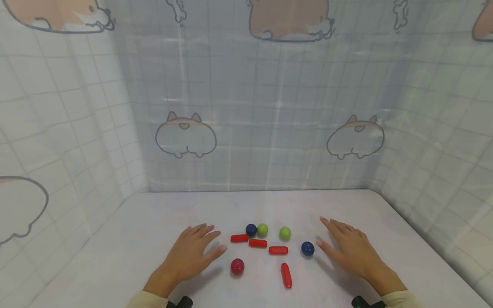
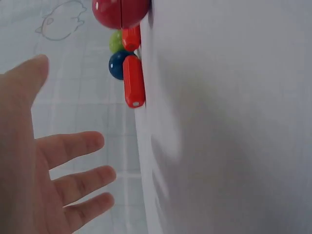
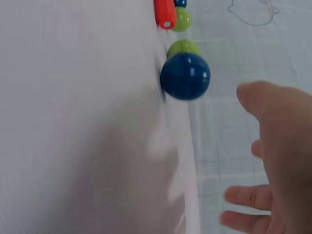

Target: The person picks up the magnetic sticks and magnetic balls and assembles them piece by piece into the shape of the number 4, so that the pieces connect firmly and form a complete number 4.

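Four fingers and a thumb stretch out from the left hand (image 1: 194, 252), the thumb set wide of the rest, with the palm free above the left side of the white table (image 1: 192, 201). The right hand (image 1: 348, 248) mirrors it on the right side, thumb wide of the fingers, holding nothing. Both wrist views show the hands raised clear of the surface, with shadows below.

Between them lie balls and rods. Nearest the left thumb is the glossy red ball (image 1: 237, 267), just to its right and nearer the person. Just left of the right thumb is the near dark blue ball (image 1: 307, 249). Farther off, the far dark blue ball (image 1: 251, 230) lies close beside the left lime-green ball (image 1: 262, 230); the right lime-green ball (image 1: 285, 233) lies apart, to their right.

Three red rods form a slanting row in front of these: the leftmost rod (image 1: 239, 238), the middle rod (image 1: 258, 243) and the right rod (image 1: 278, 250), each slightly nearer than the last. The near rod (image 1: 286, 275) points away from the person, right of the red ball and well apart from it.

Cream sleeves (image 1: 147, 299) and black wrist straps (image 1: 181, 302) show at the near edge. A gridded curtain (image 1: 269, 85) printed with corgis and bones surrounds the table.
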`<state>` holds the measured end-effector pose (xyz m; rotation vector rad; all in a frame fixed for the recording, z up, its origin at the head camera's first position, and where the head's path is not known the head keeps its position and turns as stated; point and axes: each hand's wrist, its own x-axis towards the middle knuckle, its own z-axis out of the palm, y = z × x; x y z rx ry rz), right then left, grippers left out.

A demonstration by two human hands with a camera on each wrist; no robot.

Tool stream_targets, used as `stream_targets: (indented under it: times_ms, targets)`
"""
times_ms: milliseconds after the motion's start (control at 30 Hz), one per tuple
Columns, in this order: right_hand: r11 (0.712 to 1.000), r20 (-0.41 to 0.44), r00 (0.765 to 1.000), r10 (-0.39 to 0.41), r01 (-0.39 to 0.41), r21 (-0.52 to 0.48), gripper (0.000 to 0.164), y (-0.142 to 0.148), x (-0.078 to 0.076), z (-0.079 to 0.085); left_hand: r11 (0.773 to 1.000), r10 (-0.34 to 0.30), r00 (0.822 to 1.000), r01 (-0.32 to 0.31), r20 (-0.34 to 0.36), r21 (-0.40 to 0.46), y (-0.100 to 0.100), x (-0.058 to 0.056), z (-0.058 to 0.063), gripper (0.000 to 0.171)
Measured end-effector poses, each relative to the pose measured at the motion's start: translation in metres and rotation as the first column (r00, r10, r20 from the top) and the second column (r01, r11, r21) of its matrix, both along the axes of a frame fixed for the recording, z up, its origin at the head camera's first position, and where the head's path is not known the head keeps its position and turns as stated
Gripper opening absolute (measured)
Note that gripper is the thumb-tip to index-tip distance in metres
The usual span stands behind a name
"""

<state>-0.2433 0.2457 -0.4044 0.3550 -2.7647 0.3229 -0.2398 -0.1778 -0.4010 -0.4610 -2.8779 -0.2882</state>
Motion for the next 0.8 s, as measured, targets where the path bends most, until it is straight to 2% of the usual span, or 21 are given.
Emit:
stream_targets:
  times_ms: [100, 200, 267, 467, 600, 800]
  targets:
    - [0.996, 0.054, 0.999, -0.003, 0.007, -0.086, 0.064, -0.004, 0.001, 0.002, 0.999, -0.020, 1.000, 0.020, -0.001, 0.050, 0.008, 0.000, 0.003, 0.060]
    - [0.983, 0.126, 0.992, -0.008, 0.031, -0.181, 0.058, -0.009, 0.001, 0.003, 0.995, -0.044, 0.999, 0.045, -0.008, 0.089, 0.015, 0.001, 0.006, 0.047]
    - [0.973, 0.144, 0.990, -0.004, 0.037, -0.228, 0.051, -0.012, 0.000, 0.002, 0.993, -0.061, 0.998, 0.061, -0.008, 0.104, 0.019, 0.001, 0.006, 0.041]
    - [0.933, 0.167, 0.985, 0.042, 0.021, -0.359, 0.038, -0.018, -0.006, -0.001, 0.983, -0.134, 0.990, 0.137, -0.032, 0.124, 0.029, 0.002, 0.008, 0.036]
    - [0.914, 0.203, 0.978, 0.037, 0.048, -0.402, 0.034, -0.020, -0.006, -0.002, 0.976, -0.168, 0.983, 0.176, -0.070, 0.128, 0.037, 0.004, 0.010, 0.032]
    - [0.894, 0.259, 0.965, 0.043, 0.078, -0.440, 0.034, -0.024, -0.005, -0.005, 0.965, -0.197, 0.979, 0.202, -0.044, 0.166, 0.049, 0.010, 0.013, 0.031]
